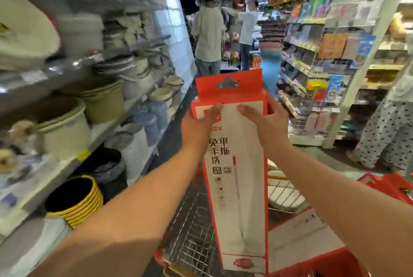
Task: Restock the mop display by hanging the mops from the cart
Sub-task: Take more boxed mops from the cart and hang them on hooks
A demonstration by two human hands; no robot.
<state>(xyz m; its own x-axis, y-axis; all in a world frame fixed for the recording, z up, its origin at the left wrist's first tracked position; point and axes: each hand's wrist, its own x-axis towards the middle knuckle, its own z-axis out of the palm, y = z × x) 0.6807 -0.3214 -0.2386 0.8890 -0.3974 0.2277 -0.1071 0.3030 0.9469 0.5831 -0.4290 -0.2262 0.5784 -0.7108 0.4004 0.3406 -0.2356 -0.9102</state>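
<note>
While left hand [199, 124] grips left edge and right hand [266, 120] wraps right edge near top, red-white mop box [239, 187] held upright at frame centre, above wire cart [192, 232] at lower centre.

Grey shelves [44, 82] are carrying stacked plastic buckets [62, 127] along the aisle's left, while a white wire rack [330, 102] of packets is standing right, across the dark floor [176, 133].
</note>
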